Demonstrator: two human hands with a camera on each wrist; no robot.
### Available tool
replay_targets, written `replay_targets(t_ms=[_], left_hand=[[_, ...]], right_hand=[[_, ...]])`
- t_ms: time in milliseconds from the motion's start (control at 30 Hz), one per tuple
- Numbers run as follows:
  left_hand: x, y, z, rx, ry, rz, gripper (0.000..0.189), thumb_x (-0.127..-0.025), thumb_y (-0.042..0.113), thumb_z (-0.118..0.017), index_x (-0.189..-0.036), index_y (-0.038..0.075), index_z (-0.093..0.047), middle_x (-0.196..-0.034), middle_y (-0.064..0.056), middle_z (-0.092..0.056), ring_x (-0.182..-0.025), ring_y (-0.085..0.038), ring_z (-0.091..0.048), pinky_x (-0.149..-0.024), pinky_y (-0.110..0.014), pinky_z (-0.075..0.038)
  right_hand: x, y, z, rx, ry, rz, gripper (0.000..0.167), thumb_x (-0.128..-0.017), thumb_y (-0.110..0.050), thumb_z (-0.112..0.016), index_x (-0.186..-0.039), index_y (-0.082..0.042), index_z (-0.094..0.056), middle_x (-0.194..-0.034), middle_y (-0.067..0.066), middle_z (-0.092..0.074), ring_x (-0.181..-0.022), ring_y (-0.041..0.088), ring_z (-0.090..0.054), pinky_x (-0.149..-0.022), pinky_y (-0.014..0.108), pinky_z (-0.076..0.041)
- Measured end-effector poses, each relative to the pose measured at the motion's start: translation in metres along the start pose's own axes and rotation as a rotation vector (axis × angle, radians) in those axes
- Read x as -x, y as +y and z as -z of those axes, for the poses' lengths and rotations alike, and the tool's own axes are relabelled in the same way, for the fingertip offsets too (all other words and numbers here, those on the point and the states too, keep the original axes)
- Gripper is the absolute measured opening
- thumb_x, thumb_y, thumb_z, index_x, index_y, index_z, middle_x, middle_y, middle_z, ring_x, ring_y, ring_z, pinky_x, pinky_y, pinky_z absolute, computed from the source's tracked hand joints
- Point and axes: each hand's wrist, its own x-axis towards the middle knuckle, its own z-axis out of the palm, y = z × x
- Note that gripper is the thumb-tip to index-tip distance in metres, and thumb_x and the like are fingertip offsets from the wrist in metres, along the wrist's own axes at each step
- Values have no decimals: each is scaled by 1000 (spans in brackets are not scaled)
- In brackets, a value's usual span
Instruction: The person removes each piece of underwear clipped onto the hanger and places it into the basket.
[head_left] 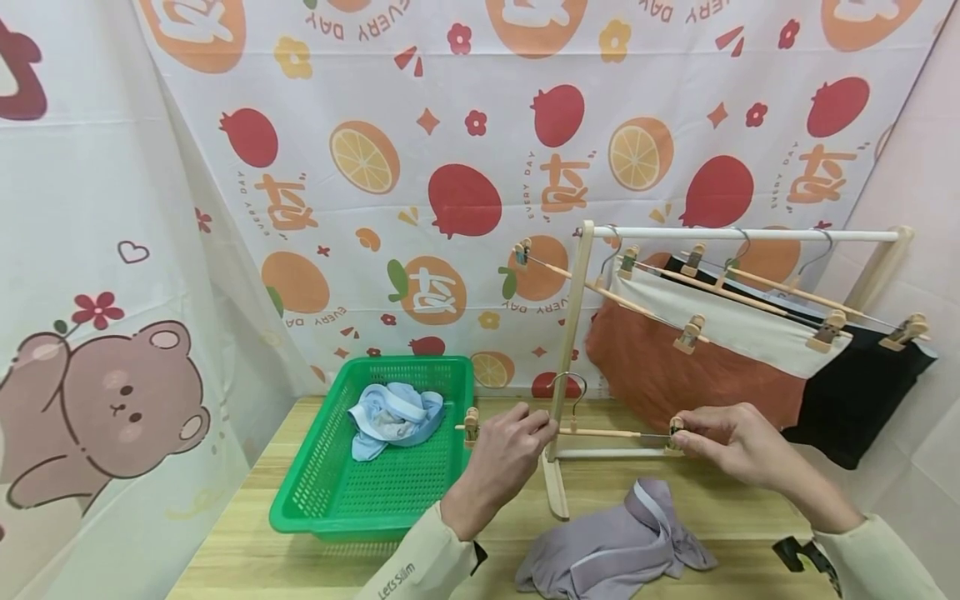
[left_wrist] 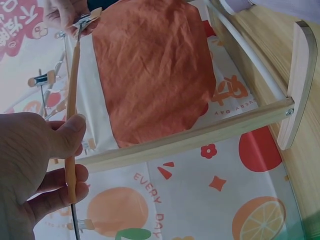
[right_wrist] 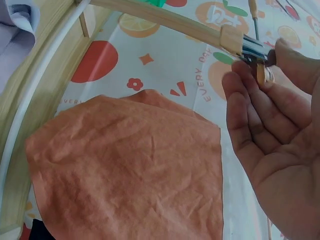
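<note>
Mauve cloth lies nearest me, a rumpled garment (head_left: 615, 554) on the wooden table (head_left: 240, 550); if clipped by a bunched edge, it would probably hang crooked. Just beyond it, 2 hands hold the clip hanger (head_left: 607, 432) level: the left hand (head_left: 510, 446) pinches its bar between thumb and fingers, the right hand (head_left: 738, 442) pinches the end clip (head_left: 676, 433). Whether that clip's mouth is parted, I cannot tell. A slipping right thumb could let it snap, or push it along its rod. The hook stands near the rack (head_left: 570, 342), so a careless tilt might snag it there. To the left, the green basket (head_left: 408, 362) holds a blue garment (head_left: 397, 412); a low swing could knock its rim. Farther back hang rust (head_left: 667, 375) and black garments (head_left: 862, 392), which any bump to the rack could set swaying.
</note>
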Motion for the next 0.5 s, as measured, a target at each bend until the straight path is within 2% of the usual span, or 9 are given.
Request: replay_targets(t_ms=[200,333,500], left_hand=[[0,0,1,-5,-18,11,18,-89,5,-71,-92,21,-80,-87,10,-74,-67,-9,-55,-55,-18,-45],[-1,0,1,-1,-12,9,17,-88,5,-74,-92,21,-80,-86,10,-73,-67,-9,-54,-55,-17,-44],[-1,0,1,-4,5,10,12,-88,10,-76,-91,21,-80,-84,10,-73,-66,-9,-53,-54,-17,-44]], right_hand=[[0,0,-1,19,5,-41,17,-87,-10,-79,-98,-23,-77,-80,-18,-73,-70,-5,-64,-63,17,-50],[0,1,0,13,1,-76,19,-88,-13,-79,-102,-25,-75,-80,-19,-72,-71,-3,-64,-65,18,-52],[-1,0,2,-17,-28,-110,26,-91,-16,-77,-115,-24,-71,-88,-15,-72,-75,-1,-64,-62,22,-52]])
